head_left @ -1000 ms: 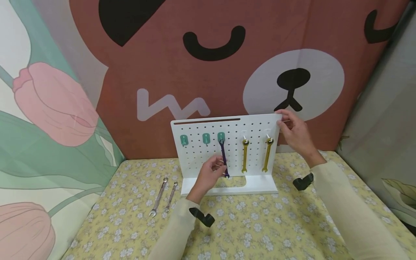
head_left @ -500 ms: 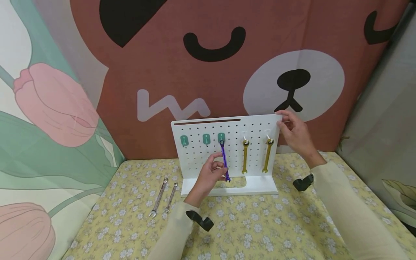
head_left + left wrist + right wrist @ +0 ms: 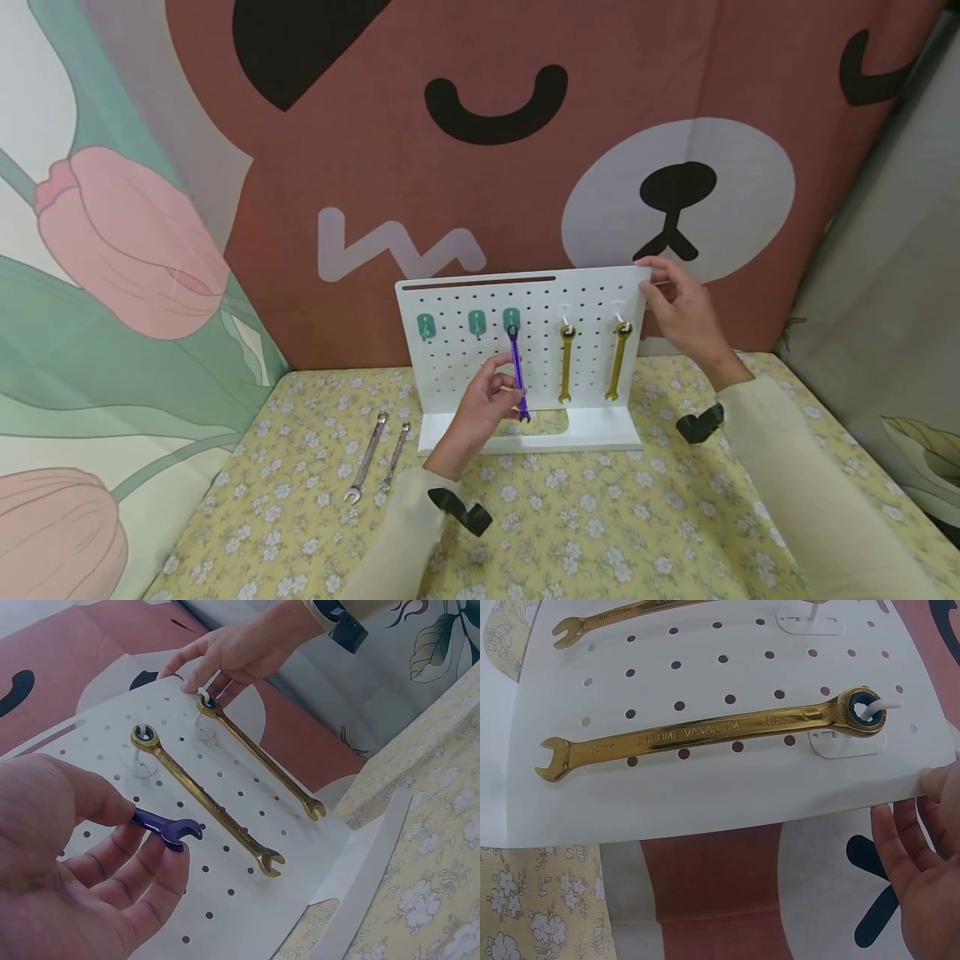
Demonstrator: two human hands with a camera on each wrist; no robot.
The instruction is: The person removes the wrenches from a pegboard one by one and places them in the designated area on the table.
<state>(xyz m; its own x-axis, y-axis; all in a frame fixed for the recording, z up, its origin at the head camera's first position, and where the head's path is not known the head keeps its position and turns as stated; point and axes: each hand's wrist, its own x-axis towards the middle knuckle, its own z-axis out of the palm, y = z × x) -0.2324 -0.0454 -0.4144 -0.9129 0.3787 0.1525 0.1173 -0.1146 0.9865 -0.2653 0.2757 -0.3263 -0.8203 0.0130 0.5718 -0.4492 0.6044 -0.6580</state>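
Note:
My left hand (image 3: 480, 408) pinches a purple combination wrench (image 3: 518, 371) near its lower, open end, between thumb and fingers. The wrench's ring end is at the rightmost green hook (image 3: 512, 317) on a white pegboard (image 3: 450, 375); whether it sits over the hook is too small to tell. My right hand (image 3: 681, 312) grips the pegboard's upper right corner, thumb in front and fingers at the edge. Two gold wrenches, a left one (image 3: 206, 799) and a right one (image 3: 712, 733), hang by their ring ends from white hooks.
Two silver wrenches, a longer one (image 3: 366, 457) and a shorter one (image 3: 395, 456), lie on the flowered tablecloth (image 3: 285, 533) left of the board. Two more green hooks, one at far left (image 3: 426, 325) and one beside it (image 3: 477, 322), hold nothing. A printed curtain (image 3: 360, 167) stands behind.
The purple wrench's lower end has come slightly down and out from the board with my left hand, mostly in the first half second. My right hand keeps its hold on the corner.

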